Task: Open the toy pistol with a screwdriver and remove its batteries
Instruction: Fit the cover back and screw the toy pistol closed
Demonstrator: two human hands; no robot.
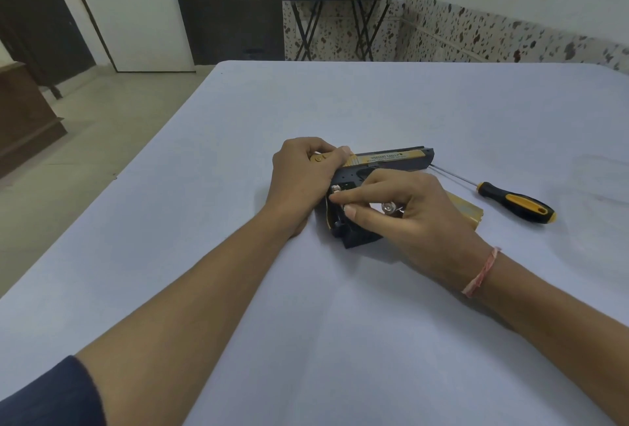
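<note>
While your left hand (pixel 301 177) grips the toy pistol (pixel 394 156), barrel pointing to frame right, your right hand (pixel 418 214) pinches a battery (pixel 336 191).

Left grip (pixel 303 179) clamps curled; right grip (pixel 413 211) pinches, fingers bent.

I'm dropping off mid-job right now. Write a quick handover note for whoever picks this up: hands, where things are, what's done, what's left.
Left hand: grips the rear of the toy pistol, holding it flat on the table.
Right hand: fingers pinch a battery at the open grip compartment. What looks like a second battery shows under the palm.
Screwdriver: lying on the table to the right, not held.
Gold cover: off, lying beside the right hand.
Done: compartment opened.
Left: lift the batteries clear.
</note>
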